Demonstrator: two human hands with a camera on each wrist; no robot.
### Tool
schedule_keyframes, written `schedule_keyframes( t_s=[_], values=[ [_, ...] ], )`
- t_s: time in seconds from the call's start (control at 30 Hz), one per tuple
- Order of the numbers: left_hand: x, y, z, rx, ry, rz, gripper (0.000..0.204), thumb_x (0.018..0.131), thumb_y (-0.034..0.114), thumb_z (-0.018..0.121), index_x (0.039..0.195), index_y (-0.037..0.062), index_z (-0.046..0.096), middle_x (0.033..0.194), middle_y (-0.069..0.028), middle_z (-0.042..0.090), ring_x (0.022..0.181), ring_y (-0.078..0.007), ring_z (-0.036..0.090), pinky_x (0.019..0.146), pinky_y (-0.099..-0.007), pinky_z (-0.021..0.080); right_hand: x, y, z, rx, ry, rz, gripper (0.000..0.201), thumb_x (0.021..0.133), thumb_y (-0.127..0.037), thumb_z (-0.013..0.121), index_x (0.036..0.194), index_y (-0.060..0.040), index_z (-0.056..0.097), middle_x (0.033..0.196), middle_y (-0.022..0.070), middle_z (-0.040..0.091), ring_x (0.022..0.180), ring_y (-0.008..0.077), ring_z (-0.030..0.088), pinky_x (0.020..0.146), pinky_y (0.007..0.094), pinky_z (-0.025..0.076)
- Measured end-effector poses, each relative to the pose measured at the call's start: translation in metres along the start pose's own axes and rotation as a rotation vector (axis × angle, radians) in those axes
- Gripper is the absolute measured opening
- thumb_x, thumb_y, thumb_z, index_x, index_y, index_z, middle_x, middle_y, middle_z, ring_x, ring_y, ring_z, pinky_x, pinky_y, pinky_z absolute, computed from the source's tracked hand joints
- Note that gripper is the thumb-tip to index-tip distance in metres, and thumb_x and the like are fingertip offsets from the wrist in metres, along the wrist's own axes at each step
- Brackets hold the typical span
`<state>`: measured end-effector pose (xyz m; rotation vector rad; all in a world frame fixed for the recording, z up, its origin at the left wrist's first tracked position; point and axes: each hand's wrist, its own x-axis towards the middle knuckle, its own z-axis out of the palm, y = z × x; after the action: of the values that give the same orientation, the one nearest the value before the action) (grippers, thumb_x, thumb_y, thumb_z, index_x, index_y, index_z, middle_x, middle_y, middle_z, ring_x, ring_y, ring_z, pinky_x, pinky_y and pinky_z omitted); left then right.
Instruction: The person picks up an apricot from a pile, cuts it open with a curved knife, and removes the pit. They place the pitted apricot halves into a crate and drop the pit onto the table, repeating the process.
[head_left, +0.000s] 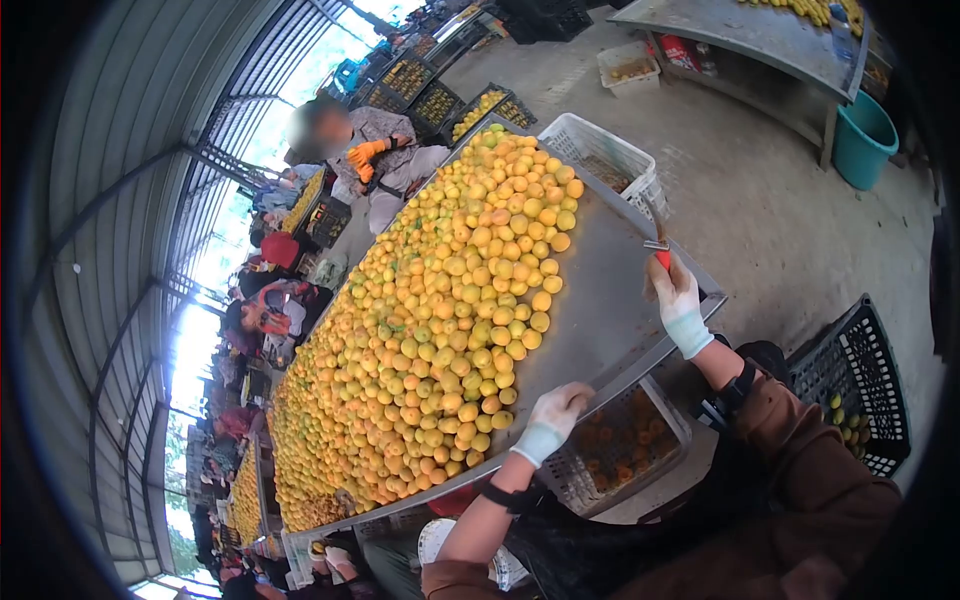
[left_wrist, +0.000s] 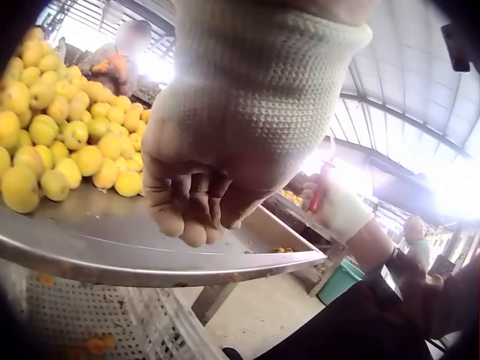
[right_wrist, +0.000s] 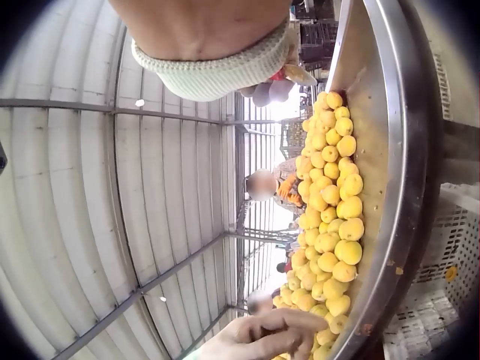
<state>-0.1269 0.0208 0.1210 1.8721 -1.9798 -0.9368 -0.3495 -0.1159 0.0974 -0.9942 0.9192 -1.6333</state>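
Observation:
Yellow-orange round fruits (head_left: 430, 330) lie heaped on a metal table (head_left: 600, 290). The left hand (head_left: 555, 420), in a pale glove with bare-looking fingertips, hangs over the table's near edge beside the heap; its fingers (left_wrist: 191, 225) are loosely bent, with nothing visible in them. Farther right, the gloved right hand (head_left: 678, 305) grips a small red-handled tool (head_left: 663, 259) with a metal end, above the table's corner. In the right wrist view the right hand (right_wrist: 262, 91) is mostly hidden behind its cuff, and the left hand (right_wrist: 262, 337) shows low beside the fruits.
A white crate (head_left: 600, 150) stands beyond the table and another crate (head_left: 675, 410), holding orange pieces, below its near edge. A black crate (head_left: 860, 380) is at the right, a teal bucket (head_left: 865, 140) farther back. Across the heap sits a person with orange gloves (head_left: 366, 158).

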Motion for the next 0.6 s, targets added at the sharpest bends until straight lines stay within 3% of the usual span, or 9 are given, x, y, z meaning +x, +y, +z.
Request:
schedule_keyframes(
  t_s=[0.13,0.3,0.37,0.5,0.6],
  values=[
    [-0.051,-0.028,-0.022,0.049,-0.013,-0.07,0.024,0.09,0.021,0.055,0.107,0.0069,0.066,0.101,-0.017,0.068,0.098,-0.0349,0.064,0.086,-0.0392,0.05,-0.015,0.008,0.008,-0.037,-0.111,-0.007,0.021,0.096,-0.021,0.057,0.1,-0.0003,0.056,0.071,-0.0015,0.048,0.062,0.0077,0.042,0.057,0.0244,0.037],
    [-0.087,-0.057,-0.054,0.106,-0.069,-0.204,0.035,0.089,0.032,0.057,0.111,0.0055,0.065,0.103,-0.0189,0.068,0.099,-0.0352,0.064,0.087,-0.0393,0.049,-0.019,0.008,0.025,-0.145,-0.165,-0.105,0.021,0.094,-0.02,0.059,0.1,-0.0007,0.057,0.068,-0.0015,0.047,0.057,0.0066,0.041,0.052,0.0233,0.035],
    [-0.085,-0.071,-0.07,0.136,-0.042,-0.202,0.037,0.089,0.033,0.058,0.112,0.0058,0.066,0.103,-0.0196,0.068,0.099,-0.035,0.064,0.087,-0.0392,0.05,-0.029,-0.04,0.037,0.051,-0.246,0.489,0.019,0.091,-0.022,0.062,0.094,-0.0029,0.059,0.062,-0.0033,0.045,0.049,0.0053,0.04,0.044,0.0229,0.031],
    [-0.058,-0.087,-0.103,0.111,0.063,-0.252,0.039,0.088,0.033,0.059,0.112,0.0032,0.067,0.105,-0.0221,0.068,0.1,-0.0353,0.065,0.089,-0.0385,0.05,-0.028,-0.072,0.07,0.15,-0.364,0.54,0.02,0.089,-0.024,0.065,0.086,-0.0054,0.059,0.056,-0.0056,0.043,0.043,0.0046,0.038,0.04,0.0231,0.027],
    [-0.027,-0.091,-0.134,0.106,0.159,-0.244,0.037,0.088,0.031,0.059,0.111,0.0028,0.066,0.107,-0.022,0.068,0.102,-0.0352,0.065,0.09,-0.038,0.05,-0.022,-0.064,0.091,0.069,-0.397,0.495,0.023,0.09,-0.025,0.065,0.079,-0.0057,0.058,0.056,-0.0061,0.044,0.044,0.0049,0.039,0.041,0.0231,0.027]
  ],
)
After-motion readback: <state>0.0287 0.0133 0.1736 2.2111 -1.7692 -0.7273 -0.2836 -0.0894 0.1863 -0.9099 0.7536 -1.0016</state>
